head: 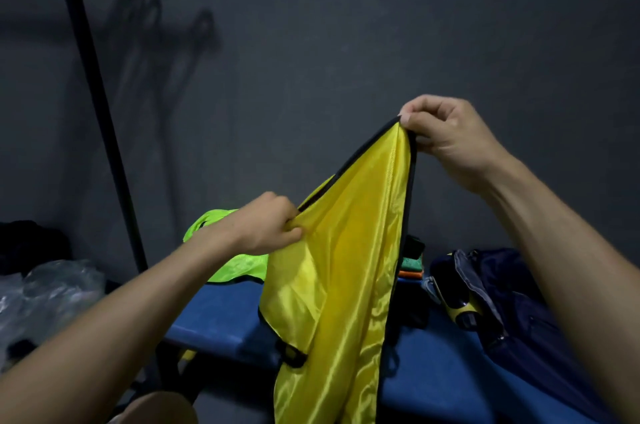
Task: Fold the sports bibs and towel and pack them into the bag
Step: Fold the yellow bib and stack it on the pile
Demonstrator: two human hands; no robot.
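A yellow sports bib [346,271] with black trim hangs in the air in front of me, its lower part draping over the blue bench [214,316]. My right hand [446,133] pinches its top corner, held high. Lower and to the left, my left hand [270,226] grips the bib's trimmed edge. A neon green bib [239,261] lies crumpled on the bench behind my left hand. The navy bag [519,302] sits open at the right end of the bench. Folded cloths in green and orange [412,268] are partly hidden behind the yellow bib.
A black pole [93,91] rises at the left in front of the grey wall. Clear plastic wrapping [48,292] and dark items lie at the far left. A yellow and black object [460,309] rests by the bag's opening.
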